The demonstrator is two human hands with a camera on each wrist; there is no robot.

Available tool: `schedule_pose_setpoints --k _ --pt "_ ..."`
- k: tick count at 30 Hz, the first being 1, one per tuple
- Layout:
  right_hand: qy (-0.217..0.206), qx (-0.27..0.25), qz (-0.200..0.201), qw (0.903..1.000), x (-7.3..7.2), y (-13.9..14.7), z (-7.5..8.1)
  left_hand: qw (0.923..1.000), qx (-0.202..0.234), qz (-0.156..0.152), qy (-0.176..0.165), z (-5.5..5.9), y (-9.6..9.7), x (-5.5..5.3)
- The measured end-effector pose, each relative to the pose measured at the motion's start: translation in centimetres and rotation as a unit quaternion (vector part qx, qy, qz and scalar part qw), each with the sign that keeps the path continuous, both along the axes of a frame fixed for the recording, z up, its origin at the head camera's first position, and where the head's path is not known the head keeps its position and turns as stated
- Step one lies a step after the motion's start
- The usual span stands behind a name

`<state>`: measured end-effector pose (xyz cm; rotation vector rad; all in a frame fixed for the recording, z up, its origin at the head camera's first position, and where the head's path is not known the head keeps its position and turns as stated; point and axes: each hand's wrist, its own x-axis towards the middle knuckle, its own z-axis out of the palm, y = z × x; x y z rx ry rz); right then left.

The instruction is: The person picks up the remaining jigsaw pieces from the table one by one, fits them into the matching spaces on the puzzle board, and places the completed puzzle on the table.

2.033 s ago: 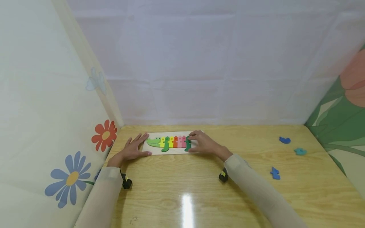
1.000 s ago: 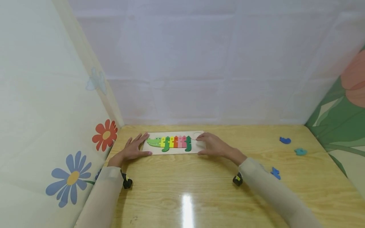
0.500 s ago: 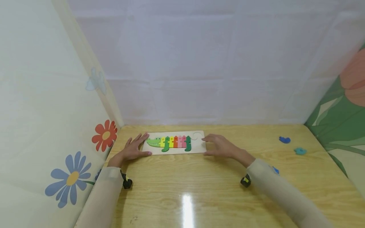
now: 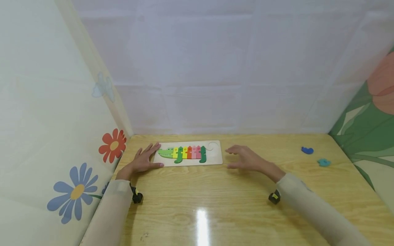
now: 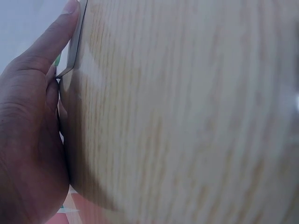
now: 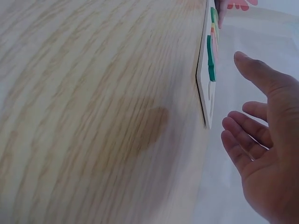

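A pale wooden puzzle board point(image 4: 214, 158) lies near the back of the table, bearing a crocodile of coloured pieces. Its light green head point(image 4: 166, 153) is at the left, followed by yellow, green, orange-red and pink pieces, ending in a dark green leg piece point(image 4: 203, 154). Bare board with a curved outline lies right of that. My left hand point(image 4: 142, 162) rests at the board's left end, fingers spread straight, thumb along the front edge. Just past the right end, my right hand point(image 4: 246, 159) hovers with loosely bent fingers and nothing in them; the right wrist view shows its thumb apart.
A dark blue piece point(image 4: 307, 150) and a teal piece point(image 4: 324, 162) lie at the right of the table. Patterned cloth walls close in the left, back and right sides. Black wrist cameras point(image 4: 274, 197) sit under both sleeves.
My right hand has let go of the dark green leg piece and moved right, off the board. Its sleeve now hides the blue piece seen earlier. My left hand stays put.
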<state>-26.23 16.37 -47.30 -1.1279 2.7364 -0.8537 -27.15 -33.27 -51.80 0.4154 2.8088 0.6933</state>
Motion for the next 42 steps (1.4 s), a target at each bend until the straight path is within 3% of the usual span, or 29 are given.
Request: schedule_pose_setpoints --k 10,23,42 --pt "0.015 -0.016 0.004 0.9998 0.8 2.1 -0.2 1.0000 0.004 -0.002 0.003 -0.1 -0.1 0.1" --pt "0.038 0.001 -0.005 0.9993 1.9 4.2 0.1 0.9999 0.012 -0.008 0.001 0.1 0.0 0.3" --pt "0.028 0.008 -0.036 0.9989 3.5 7.8 0.6 1.0000 0.006 -0.007 -0.003 0.1 -0.1 -0.1"
